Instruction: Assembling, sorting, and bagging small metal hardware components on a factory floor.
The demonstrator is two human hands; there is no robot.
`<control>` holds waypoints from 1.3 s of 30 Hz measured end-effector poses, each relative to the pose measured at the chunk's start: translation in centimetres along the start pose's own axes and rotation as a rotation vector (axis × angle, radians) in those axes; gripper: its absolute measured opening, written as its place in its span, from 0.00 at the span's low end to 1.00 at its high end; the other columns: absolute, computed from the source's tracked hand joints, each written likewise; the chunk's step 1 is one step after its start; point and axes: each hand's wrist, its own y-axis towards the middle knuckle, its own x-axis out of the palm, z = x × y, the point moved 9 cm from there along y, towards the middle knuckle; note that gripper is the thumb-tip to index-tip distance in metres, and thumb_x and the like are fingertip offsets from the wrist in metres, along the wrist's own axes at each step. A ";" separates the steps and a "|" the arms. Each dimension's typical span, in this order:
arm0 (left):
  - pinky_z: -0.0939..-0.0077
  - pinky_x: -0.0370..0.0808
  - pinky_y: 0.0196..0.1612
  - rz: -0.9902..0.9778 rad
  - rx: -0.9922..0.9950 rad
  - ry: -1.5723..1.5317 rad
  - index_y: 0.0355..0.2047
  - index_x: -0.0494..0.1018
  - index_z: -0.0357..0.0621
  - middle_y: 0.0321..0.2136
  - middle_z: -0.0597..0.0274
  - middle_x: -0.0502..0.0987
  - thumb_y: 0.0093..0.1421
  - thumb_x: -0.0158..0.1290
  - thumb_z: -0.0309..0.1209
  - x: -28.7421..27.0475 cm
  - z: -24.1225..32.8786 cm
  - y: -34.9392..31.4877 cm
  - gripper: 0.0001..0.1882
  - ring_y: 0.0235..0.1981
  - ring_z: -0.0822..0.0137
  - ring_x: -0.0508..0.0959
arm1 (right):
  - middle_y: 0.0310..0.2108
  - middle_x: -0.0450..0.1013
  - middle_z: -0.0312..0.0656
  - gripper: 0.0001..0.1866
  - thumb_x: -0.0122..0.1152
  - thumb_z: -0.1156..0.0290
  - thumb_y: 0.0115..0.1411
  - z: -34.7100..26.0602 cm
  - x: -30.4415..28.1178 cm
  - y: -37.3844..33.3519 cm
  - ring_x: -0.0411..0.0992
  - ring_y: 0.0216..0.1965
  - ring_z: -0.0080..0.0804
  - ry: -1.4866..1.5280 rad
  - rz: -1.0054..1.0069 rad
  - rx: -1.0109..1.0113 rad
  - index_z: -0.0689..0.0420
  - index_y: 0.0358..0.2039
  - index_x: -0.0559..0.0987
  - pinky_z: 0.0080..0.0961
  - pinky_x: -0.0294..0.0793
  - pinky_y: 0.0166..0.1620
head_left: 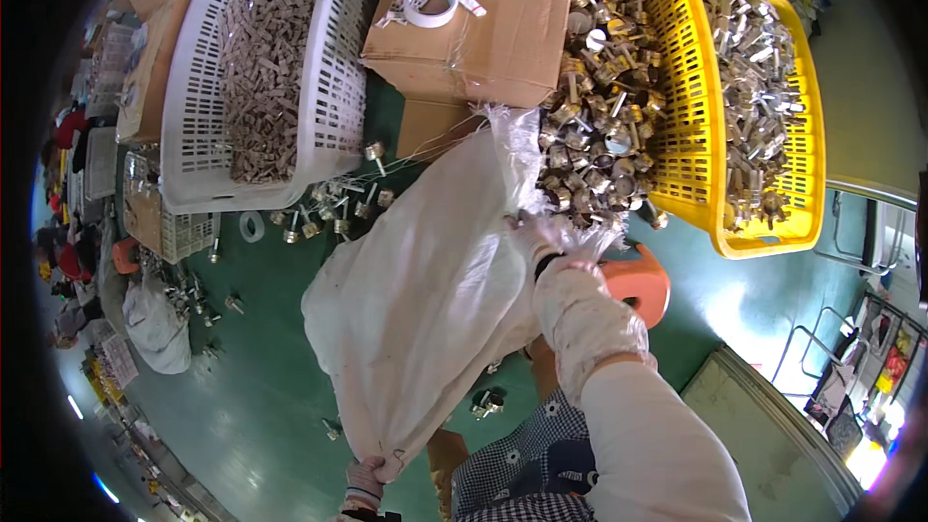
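A large white woven sack (416,261) stretches slantwise across the middle. My left hand (363,483), in a striped glove, is closed round its near bottom corner at the lower edge. Farther up, my right hand (544,240) grips the sack's edge near its far end; it is a little blurred and its fingertips are partly hidden. That far end lies against a heap of cup-shaped metal pieces with shanks, like hole saws (604,106). Several similar loose pieces (488,403) lie on the green floor around the sack.
A white basket (333,116) of small greyish pieces stands far left. A cardboard box (512,48) carries a tape roll (430,4) and metal parts. The yellow basket (720,184) holds shanked metal parts. An orange stool (650,288) is beside my right forearm.
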 end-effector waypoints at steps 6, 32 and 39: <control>0.66 0.77 0.45 -0.013 0.451 0.265 0.41 0.73 0.33 0.40 0.51 0.76 0.46 0.54 0.19 4.0 10.3 -8.0 0.18 0.39 0.57 0.78 | 0.45 0.73 0.48 0.22 0.49 0.53 0.66 -3.2 -17.8 -13.7 0.70 0.49 0.43 1.860 -0.057 -0.178 0.59 0.48 0.73 0.36 0.69 0.53; 0.71 0.77 0.35 -0.333 0.475 -0.271 0.36 0.74 0.29 0.29 0.51 0.77 0.48 0.58 0.26 6.1 19.3 -17.2 0.16 0.27 0.62 0.77 | 0.42 0.73 0.40 0.20 0.52 0.58 0.67 -18.5 -52.4 -64.6 0.72 0.42 0.26 1.172 0.524 -0.946 0.62 0.49 0.73 0.27 0.75 0.46; 0.60 0.79 0.31 -0.323 0.420 -0.571 0.33 0.73 0.27 0.28 0.51 0.77 0.45 0.57 0.18 -4.1 18.9 -13.8 0.13 0.25 0.54 0.79 | 0.47 0.73 0.43 0.24 0.46 0.54 0.68 -32.9 -46.8 -72.9 0.73 0.47 0.30 1.071 0.366 -1.169 0.62 0.51 0.73 0.28 0.74 0.49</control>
